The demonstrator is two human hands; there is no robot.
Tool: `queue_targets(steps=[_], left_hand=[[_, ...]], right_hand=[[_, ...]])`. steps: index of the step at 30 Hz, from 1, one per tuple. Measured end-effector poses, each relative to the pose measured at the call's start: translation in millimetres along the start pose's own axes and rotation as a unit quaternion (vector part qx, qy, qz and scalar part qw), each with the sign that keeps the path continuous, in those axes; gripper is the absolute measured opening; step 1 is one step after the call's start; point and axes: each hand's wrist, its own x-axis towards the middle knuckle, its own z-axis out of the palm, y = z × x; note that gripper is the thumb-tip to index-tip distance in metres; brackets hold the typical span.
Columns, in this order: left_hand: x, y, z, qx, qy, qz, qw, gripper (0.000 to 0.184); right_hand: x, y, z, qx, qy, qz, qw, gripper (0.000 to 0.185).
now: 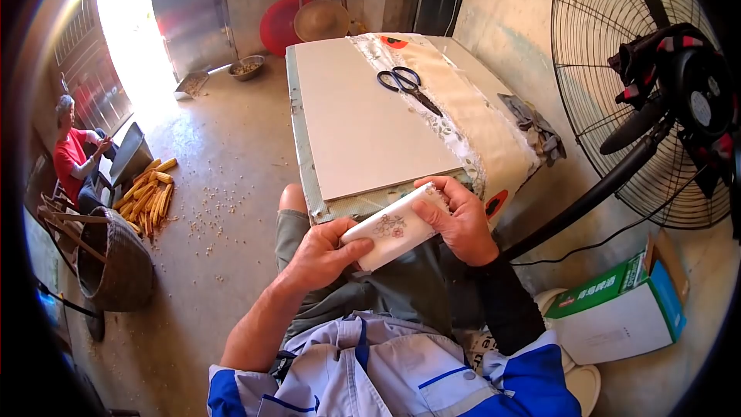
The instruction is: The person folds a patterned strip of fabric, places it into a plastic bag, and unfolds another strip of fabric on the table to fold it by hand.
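Note:
A folded white cloth with a pink flower print [395,230] is held up above my lap, just off the near edge of the table. My left hand [324,253] grips its left end, thumb on top. At its right end, my right hand [457,220] pinches the lacy edge between thumb and fingers. Black-handled scissors [409,90] lie on the table on a cream and floral fabric strip [451,85]. Beside the strip is a large pale board [363,131].
A large fan [656,85] stands at the right, above a green and white box [614,313]. Grey gloves [534,127] lie on the table's right edge. At the left, a seated person [73,150] is near corn cobs [147,197] and a woven basket [123,270].

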Motion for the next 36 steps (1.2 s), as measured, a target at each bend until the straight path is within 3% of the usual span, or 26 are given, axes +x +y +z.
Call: queue_targets(steps=[2, 4, 8, 11, 14, 18, 19, 20, 22, 23, 26, 27, 30, 31, 36], left_hand=[[-2, -4, 1, -0.024, 0.007, 0.012, 1.000, 0.024], [-3, -14, 1, -0.074, 0.014, 0.020, 0.997, 0.025], [-7, -17, 6, -0.323, -0.026, -0.023, 0.946, 0.033], [-10, -31, 6, -0.438, -0.123, -0.032, 0.890, 0.037], [-17, -35, 18, -0.499, -0.160, -0.053, 0.850, 0.041], [-22, -56, 27, -0.537, -0.221, -0.090, 0.809, 0.037], [-19, -59, 30, -0.518, -0.244, -0.080, 0.816, 0.033], [-17, -60, 32, -0.484, -0.249, -0.082, 0.835, 0.032], [-17, -31, 37, -0.280, -0.177, -0.120, 0.936, 0.038], [-15, -39, 30, -0.155, -0.177, -0.077, 0.969, 0.042], [-14, -51, 24, -0.146, -0.077, -0.110, 0.980, 0.041], [-15, -51, 20, -0.240, -0.063, -0.105, 0.963, 0.045], [-22, -44, 11, -0.329, -0.101, -0.021, 0.939, 0.054], [-23, -40, 13, -0.325, -0.101, -0.015, 0.940, 0.073], [-15, -23, 20, -0.259, -0.024, -0.005, 0.965, 0.104]], right_hand=[[2, -2, -2, 0.037, -0.036, 0.004, 0.999, 0.046], [6, 13, -7, 0.199, -0.072, 0.006, 0.977, 0.051], [9, 11, -9, 0.408, -0.147, 0.041, 0.900, 0.064], [7, 25, -9, 0.070, -0.173, -0.016, 0.982, 0.075], [4, 24, 14, 0.238, -0.298, -0.002, 0.924, 0.075], [9, 22, 13, 0.201, -0.385, -0.014, 0.900, 0.053], [8, 21, 17, 0.204, -0.371, -0.017, 0.906, 0.036], [5, 30, 13, 0.179, -0.352, -0.026, 0.918, 0.033], [-2, 9, 15, 0.168, -0.292, 0.050, 0.940, 0.029], [-1, 7, 18, 0.170, -0.280, 0.046, 0.944, 0.029], [-2, -1, 14, 0.107, -0.242, 0.109, 0.958, 0.029], [-2, -7, 13, 0.090, -0.234, 0.133, 0.959, 0.027], [-4, -9, 6, 0.054, -0.224, 0.177, 0.957, 0.026], [-6, -9, 6, 0.050, -0.219, 0.182, 0.957, 0.028], [-15, -23, 4, -0.008, -0.261, 0.202, 0.944, 0.026]])
